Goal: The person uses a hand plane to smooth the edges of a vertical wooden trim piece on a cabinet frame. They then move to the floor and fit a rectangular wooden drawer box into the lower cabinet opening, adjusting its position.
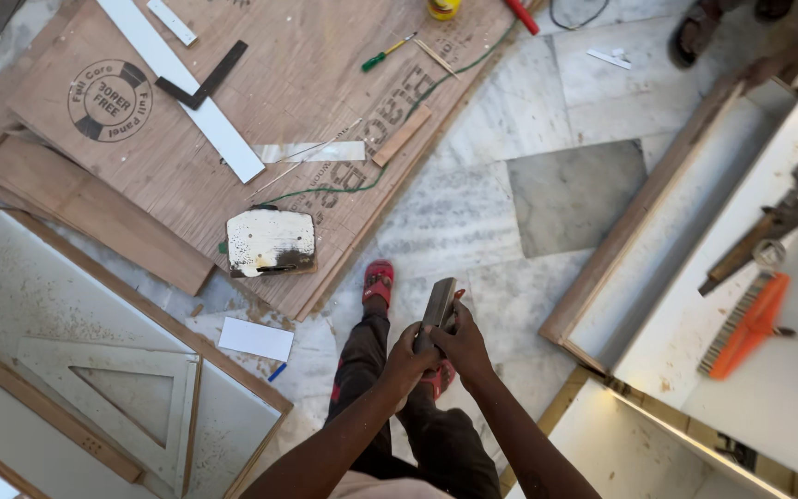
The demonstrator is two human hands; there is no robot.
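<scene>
A pale veined marble floor (510, 222) fills the middle of the view, with one darker grey square tile set into it. Across its upper left lies a big brown plywood sheet (279, 102) with round stamped marks, and on that sheet rest a long white laminate strip (187, 88), a black L-shaped try square (203, 81), a short wooden offcut (401, 135) and a green-handled screwdriver (382, 55). Near the sheet's lower edge sits a stained white rectangular tin (270, 242).

At the right stands a long white cabinet panel with a wooden rim (639, 222); on its surface lie an orange-bristled brush (745, 325) and, just above it, a wooden-handled hammer (755, 238). At the lower left is a white board dusted with sawdust (39, 296), carrying a white triangular frame (131, 393).

The person stands on the marble — one red sandal (379, 280) shows ahead of the dark trousers. Both arms reach forward to meet in front of the body. The left hand (408, 356) and the right hand (462, 344) are clenched together around the lower end of a flat grey metal bar (439, 303), which rises from the hands tilted slightly, held in the air above the floor, just right of the sandal. The fingers of both hands wrap it closely, touching each other.
</scene>
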